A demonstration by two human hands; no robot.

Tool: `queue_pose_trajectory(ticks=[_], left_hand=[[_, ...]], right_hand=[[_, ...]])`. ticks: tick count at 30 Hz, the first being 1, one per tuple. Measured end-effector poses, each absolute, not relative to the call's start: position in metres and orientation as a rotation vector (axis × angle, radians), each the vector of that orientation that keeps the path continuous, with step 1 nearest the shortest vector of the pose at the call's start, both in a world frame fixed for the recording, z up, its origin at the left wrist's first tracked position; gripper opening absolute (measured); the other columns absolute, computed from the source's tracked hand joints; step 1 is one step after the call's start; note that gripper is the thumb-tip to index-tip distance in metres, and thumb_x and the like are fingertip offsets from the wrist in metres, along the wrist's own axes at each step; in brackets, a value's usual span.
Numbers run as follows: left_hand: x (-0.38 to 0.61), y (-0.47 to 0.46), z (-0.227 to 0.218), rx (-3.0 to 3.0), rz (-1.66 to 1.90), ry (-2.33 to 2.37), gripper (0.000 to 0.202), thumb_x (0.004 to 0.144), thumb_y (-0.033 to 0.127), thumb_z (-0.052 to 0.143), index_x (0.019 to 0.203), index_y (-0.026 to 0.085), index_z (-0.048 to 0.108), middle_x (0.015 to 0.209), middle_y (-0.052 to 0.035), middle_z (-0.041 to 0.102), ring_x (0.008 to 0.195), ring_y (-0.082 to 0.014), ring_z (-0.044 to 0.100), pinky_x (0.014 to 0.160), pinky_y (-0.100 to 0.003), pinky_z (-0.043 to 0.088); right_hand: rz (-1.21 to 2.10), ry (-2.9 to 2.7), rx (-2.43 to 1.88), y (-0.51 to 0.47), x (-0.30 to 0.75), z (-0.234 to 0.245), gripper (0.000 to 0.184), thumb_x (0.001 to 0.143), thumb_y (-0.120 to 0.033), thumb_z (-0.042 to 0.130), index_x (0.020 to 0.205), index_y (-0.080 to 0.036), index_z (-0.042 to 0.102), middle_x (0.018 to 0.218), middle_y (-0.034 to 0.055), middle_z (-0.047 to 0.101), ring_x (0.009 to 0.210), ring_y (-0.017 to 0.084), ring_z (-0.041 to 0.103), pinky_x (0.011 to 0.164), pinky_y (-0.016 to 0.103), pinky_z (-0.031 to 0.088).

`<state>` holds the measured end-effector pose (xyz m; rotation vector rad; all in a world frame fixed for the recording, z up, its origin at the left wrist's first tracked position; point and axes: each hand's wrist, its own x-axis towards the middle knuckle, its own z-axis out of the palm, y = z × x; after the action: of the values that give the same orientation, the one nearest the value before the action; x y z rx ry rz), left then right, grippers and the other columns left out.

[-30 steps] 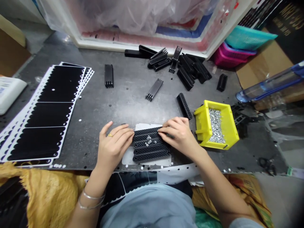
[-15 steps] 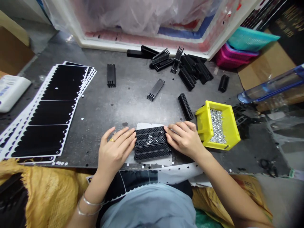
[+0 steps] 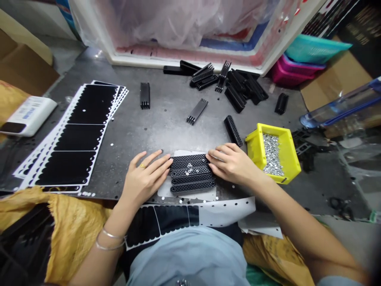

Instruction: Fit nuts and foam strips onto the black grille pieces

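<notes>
Several black plastic bars with a lattice surface (image 3: 193, 186) lie side by side on a white sheet (image 3: 212, 195) at the table's front. A few small silver nuts (image 3: 189, 171) are loose on the bars. My left hand (image 3: 147, 174) rests at their left ends, fingers stretched and fingertips touching the upper bars. At the right ends is my right hand (image 3: 229, 163), its bent fingers close together and fingertips against the top bars. What the right fingertips may pinch is hidden. Beside that hand stands a yellow bin (image 3: 253, 149) holding many small silver pieces (image 3: 272, 155).
More black bars (image 3: 244, 87) are heaped at the back, with single ones (image 3: 145, 95) scattered nearer. Stacked black-and-white sheets (image 3: 80, 135) lie left. A white frame with plastic wrap (image 3: 184, 65) closes off the back. A blue clear tube (image 3: 336, 105) juts in from the right.
The camera view has shifted slightly, so the sheets and table appear further right. Both hands keep their places at the bar ends, with only slight finger movement.
</notes>
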<state>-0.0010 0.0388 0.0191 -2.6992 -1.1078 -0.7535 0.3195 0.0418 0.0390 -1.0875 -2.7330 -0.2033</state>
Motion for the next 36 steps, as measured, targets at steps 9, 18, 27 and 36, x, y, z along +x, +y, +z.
queue_pose_trajectory(ticks=[9, 18, 27, 36], left_hand=[[0.034, 0.010, 0.028, -2.628, -0.699, -1.387, 0.034, 0.100, 0.016, 0.056, 0.132, 0.017, 0.068, 0.135, -0.0101, 0.071, 0.125, -0.0324, 0.067, 0.109, -0.054, 0.041], [0.034, 0.033, 0.023, -2.841, -0.835, -1.194, 0.027, 0.103, 0.015, 0.053, 0.124, 0.020, 0.071, 0.126, -0.0067, 0.076, 0.124, -0.0251, 0.068, 0.108, -0.048, 0.048], [0.020, 0.041, 0.019, -2.949, -0.900, -1.002, 0.023, 0.104, 0.020, 0.056, 0.118, 0.024, 0.073, 0.122, -0.0039, 0.078, 0.115, -0.0201, 0.073, 0.110, -0.045, 0.049], [0.030, 0.042, 0.021, -2.957, -0.867, -1.164, 0.029, 0.105, 0.022, 0.053, 0.130, 0.021, 0.068, 0.122, -0.0080, 0.076, 0.106, -0.0214, 0.071, 0.097, -0.041, 0.053]], right_hand=[[-0.246, -2.630, -1.263, 0.027, 0.295, 0.043, 0.027, 0.102, -0.019, 0.051, 0.106, -0.016, 0.077, 0.103, 0.0105, 0.075, 0.097, 0.026, 0.062, 0.093, 0.044, 0.043], [-0.106, -2.486, -1.301, 0.037, 0.297, 0.044, 0.021, 0.103, -0.025, 0.055, 0.107, -0.023, 0.076, 0.098, 0.0054, 0.074, 0.091, 0.023, 0.061, 0.088, 0.042, 0.039], [-0.034, -2.340, -1.311, 0.015, 0.301, 0.026, 0.019, 0.104, -0.024, 0.056, 0.110, -0.021, 0.075, 0.098, 0.0044, 0.076, 0.087, 0.020, 0.061, 0.083, 0.038, 0.037], [-0.145, -2.451, -1.408, -0.009, 0.293, 0.031, 0.033, 0.105, -0.027, 0.051, 0.129, -0.011, 0.068, 0.117, 0.0137, 0.074, 0.102, 0.026, 0.063, 0.095, 0.043, 0.037]])
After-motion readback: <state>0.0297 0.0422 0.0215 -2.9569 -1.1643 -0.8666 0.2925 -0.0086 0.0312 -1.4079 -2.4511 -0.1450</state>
